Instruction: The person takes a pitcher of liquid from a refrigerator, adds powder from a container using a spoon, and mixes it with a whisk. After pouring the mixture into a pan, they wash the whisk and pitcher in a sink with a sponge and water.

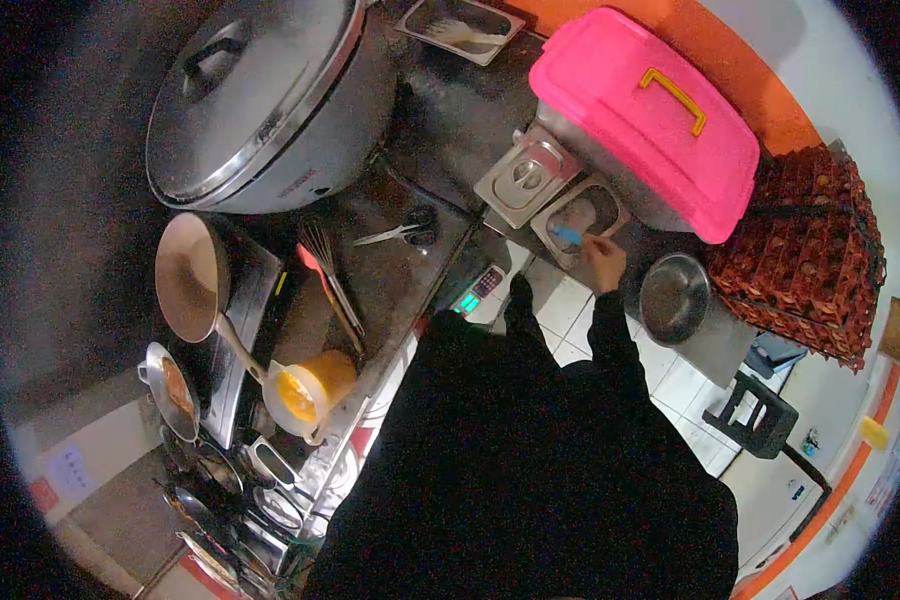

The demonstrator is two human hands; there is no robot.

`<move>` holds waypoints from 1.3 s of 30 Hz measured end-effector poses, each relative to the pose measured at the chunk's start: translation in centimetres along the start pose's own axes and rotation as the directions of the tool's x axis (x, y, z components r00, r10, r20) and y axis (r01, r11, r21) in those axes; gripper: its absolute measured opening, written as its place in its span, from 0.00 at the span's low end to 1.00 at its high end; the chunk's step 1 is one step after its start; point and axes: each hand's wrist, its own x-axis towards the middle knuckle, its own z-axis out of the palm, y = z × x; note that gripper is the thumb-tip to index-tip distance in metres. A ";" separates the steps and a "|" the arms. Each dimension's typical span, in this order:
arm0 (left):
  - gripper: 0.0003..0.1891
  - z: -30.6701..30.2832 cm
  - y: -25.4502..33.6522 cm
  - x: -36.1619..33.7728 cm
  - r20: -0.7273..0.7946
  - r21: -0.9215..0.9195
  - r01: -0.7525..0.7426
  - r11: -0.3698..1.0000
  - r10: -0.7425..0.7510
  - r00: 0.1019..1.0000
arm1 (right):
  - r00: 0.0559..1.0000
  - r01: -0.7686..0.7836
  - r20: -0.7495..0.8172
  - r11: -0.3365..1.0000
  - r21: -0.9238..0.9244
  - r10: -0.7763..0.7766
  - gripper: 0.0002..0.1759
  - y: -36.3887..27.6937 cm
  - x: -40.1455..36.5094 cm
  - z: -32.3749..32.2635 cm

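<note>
Blue spoon (568, 235) pinched by right hand (604, 263)

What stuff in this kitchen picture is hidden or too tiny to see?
All in the head view:
- Inside the big pot: its lid hides it.
- Whatever the pink lid covers.
- The scale's number: too small.
- The tip of the blue tool in the right hand: blurry.
- The left hand: not visible.

pot lettering (297, 184) | scale display (468, 302) | wall note (70, 472) | all unreadable
</note>
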 end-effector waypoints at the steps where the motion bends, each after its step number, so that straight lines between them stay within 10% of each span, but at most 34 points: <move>1: 0.13 0.0 0.0 -0.1 -0.002 0.005 0.000 1.000 0.000 1.000 | 0.997 0.058 -0.049 0.992 0.109 -0.053 0.06 1.3 0.0 -0.3; 9: 0.13 0.0 -0.7 -1.9 -0.096 0.000 -0.014 1.000 0.014 0.995 | 0.997 -0.060 -0.049 0.991 0.118 0.067 0.07 0.6 -2.7 -0.5; 11: 0.13 0.0 -1.3 -2.9 -0.135 -0.010 -0.015 1.000 0.014 0.991 | 0.976 -0.119 -0.111 0.888 0.445 0.186 0.12 2.3 -2.2 -0.2; 16: 0.13 0.8 -3.6 -6.4 -0.250 -0.058 -0.006 0.998 -0.009 0.968 | 0.975 -0.011 -0.217 0.988 0.155 0.045 0.09 0.1 -4.3 -0.5; 17: 0.13 1.1 -4.3 -7.3 -0.279 -0.078 0.007 0.997 -0.029 0.960 | 0.985 0.059 -0.169 0.996 0.070 -0.046 0.10 -0.5 -5.0 -0.2; 19: 0.13 1.8 -5.7 -9.6 -0.339 -0.130 0.047 0.990 -0.089 0.936 | 0.998 0.069 -0.026 0.886 0.458 -0.064 0.08 -7.0 -10.6 2.6; 26: 0.13 5.3 -10.0 -16.1 -0.476 -0.318 0.144 0.937 -0.289 0.831 | 0.819 0.098 0.517 0.949 0.301 -0.248 0.12 -13.3 -23.9 14.4; 29: 0.13 7.4 -11.2 -18.4 -0.516 -0.382 0.162 0.910 -0.356 0.779 | 0.700 -0.199 0.687 0.872 0.447 -0.192 0.11 -13.2 -28.9 20.6; 32: 0.13 8.9 -11.9 -20.0 -0.557 -0.404 0.180 0.897 -0.397 0.729 | 0.598 0.128 0.747 0.955 0.268 -0.289 0.06 -13.0 -33.2 25.1; 34: 0.12 9.6 -12.2 -21.2 -0.571 -0.418 0.208 0.885 -0.433 0.698 | 0.333 0.697 0.645 0.640 0.323 -0.688 0.04 -11.7 -34.5 27.7; 36: 0.12 10.9 -12.9 -21.5 -0.599 -0.434 0.176 0.883 -0.429 0.676 | 0.110 0.834 0.661 0.431 0.345 -0.743 0.03 -10.4 -34.9 29.0; 38: 0.12 11.9 -13.6 -21.7 -0.633 -0.423 0.171 0.890 -0.425 0.647 | 0.114 0.829 0.668 0.441 0.344 -0.736 0.04 -9.7 -34.8 29.1; 39: 0.12 11.9 -13.6 -21.9 -0.630 -0.428 0.171 0.888 -0.428 0.648 | 0.272 0.714 0.698 0.625 0.315 -0.662 0.05 -9.6 -34.6 28.7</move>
